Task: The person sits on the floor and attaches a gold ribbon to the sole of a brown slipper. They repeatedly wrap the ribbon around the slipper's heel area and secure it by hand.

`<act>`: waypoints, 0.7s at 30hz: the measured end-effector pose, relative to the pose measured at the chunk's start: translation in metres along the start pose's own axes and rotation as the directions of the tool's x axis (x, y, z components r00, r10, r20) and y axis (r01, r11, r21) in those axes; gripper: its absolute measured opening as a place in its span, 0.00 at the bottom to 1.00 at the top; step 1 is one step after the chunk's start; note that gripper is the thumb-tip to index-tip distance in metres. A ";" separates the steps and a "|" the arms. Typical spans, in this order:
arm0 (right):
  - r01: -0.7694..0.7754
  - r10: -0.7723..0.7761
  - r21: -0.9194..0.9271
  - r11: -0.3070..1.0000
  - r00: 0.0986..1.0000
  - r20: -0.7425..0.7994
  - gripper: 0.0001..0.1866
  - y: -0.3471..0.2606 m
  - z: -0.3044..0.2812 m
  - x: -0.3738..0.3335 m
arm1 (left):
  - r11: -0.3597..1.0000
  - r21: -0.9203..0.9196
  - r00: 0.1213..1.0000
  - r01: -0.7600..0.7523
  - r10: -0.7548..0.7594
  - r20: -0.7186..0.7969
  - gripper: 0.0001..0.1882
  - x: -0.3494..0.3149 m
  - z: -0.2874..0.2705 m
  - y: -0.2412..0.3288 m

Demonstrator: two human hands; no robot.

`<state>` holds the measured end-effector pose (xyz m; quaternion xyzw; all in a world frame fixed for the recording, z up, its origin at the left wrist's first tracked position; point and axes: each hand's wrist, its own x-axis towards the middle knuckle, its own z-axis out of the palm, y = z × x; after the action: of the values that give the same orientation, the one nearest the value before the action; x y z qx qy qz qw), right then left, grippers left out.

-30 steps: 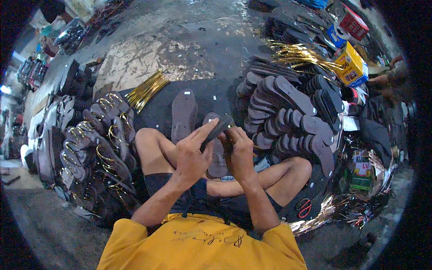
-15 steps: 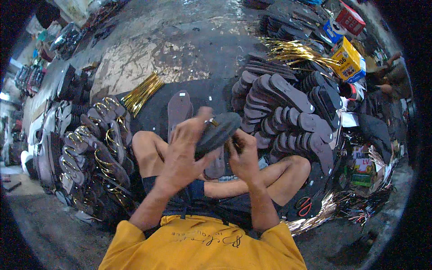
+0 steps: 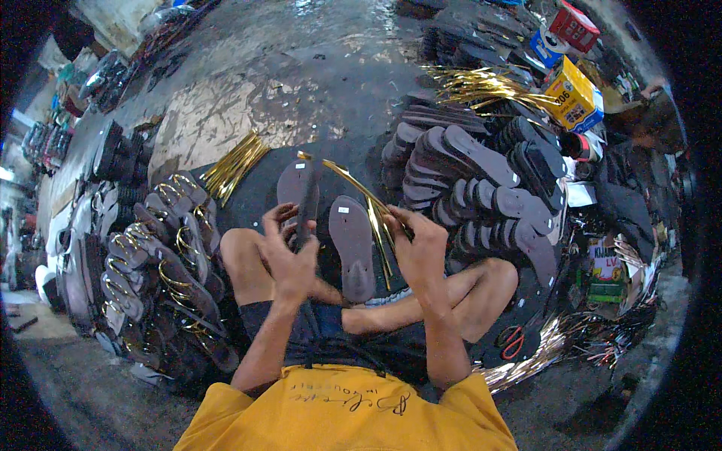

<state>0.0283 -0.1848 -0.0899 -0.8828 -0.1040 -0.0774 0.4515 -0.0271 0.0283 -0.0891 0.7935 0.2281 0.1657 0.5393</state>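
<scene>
My left hand (image 3: 289, 244) grips a dark sandal sole (image 3: 310, 197) held on edge, its fingers wrapped round it. A shiny gold strap (image 3: 347, 179) reaches from the sole's far end across to my right hand (image 3: 420, 240), pinched in its fingers. More gold strap (image 3: 381, 244) hangs below those fingers toward my lap. Between my hands a brown sole (image 3: 352, 244) lies flat, with a small white label and small holes. Another brown sole (image 3: 295, 183) lies farther off, partly hidden by the one I hold.
Finished-looking sandals with gold straps (image 3: 180, 255) pile up at left. Gold strips (image 3: 235, 167) lie in a bundle ahead. Stacked soles (image 3: 481, 177) stand at right, with more gold strips (image 3: 489, 89) and a yellow box (image 3: 569, 94) beyond. Red-handled scissors (image 3: 512, 342) rest near my right knee.
The sole has turned from lying tilted to standing on edge and moved left in my left hand. My right hand has drawn right, with the gold strap now stretched out between them.
</scene>
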 end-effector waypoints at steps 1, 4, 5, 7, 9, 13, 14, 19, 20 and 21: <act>-0.029 0.028 -0.029 0.999 0.999 -0.023 0.17 -0.001 0.000 -0.007 | 0.968 -0.251 0.996 0.000 0.024 0.091 0.30 0.001 -0.007 0.000; 0.071 -0.066 0.080 0.994 0.996 -0.064 0.11 -0.001 0.022 -0.012 | 0.780 -0.573 0.949 0.252 -0.083 0.304 0.24 -0.019 0.004 0.022; 0.018 -0.010 0.168 0.986 0.999 -0.050 0.10 0.001 0.030 -0.008 | 0.855 -0.498 0.967 0.142 -0.012 0.256 0.20 -0.022 0.009 0.023; -0.092 0.094 0.306 0.948 0.996 0.008 0.08 0.001 0.033 -0.001 | 0.883 -0.451 0.974 0.129 -0.028 0.224 0.18 -0.025 0.016 0.031; -0.244 0.207 0.514 0.823 0.970 0.128 0.07 -0.025 0.016 0.005 | 0.856 -0.463 0.964 0.229 -0.132 0.232 0.19 -0.025 0.018 0.037; -0.204 0.220 0.498 0.843 0.975 0.027 0.06 -0.042 0.027 -0.002 | 0.802 -0.535 0.960 0.266 -0.172 0.220 0.25 -0.028 0.025 0.025; -0.195 0.227 0.508 0.839 0.974 -0.002 0.06 -0.041 0.028 -0.003 | 0.760 -0.588 0.958 0.277 -0.173 0.227 0.28 -0.028 0.027 0.026; -0.225 0.300 0.468 0.855 0.950 -0.091 0.04 -0.048 0.036 -0.011 | 0.861 -0.503 0.992 0.077 -0.015 0.126 0.21 -0.038 0.037 0.037; -0.212 0.305 0.503 0.838 0.946 -0.110 0.05 -0.048 0.040 -0.012 | 0.865 -0.501 0.992 0.023 0.042 0.120 0.21 -0.039 0.038 0.036; -0.198 0.311 0.536 0.820 0.942 -0.128 0.06 -0.046 0.045 -0.013 | 0.878 -0.476 0.993 0.038 0.021 0.117 0.20 -0.039 0.038 0.034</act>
<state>0.0062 -0.1231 -0.0831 -0.7219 0.0469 -0.0780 0.6860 -0.0346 -0.0333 -0.0725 0.6435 0.1512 0.1669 0.7316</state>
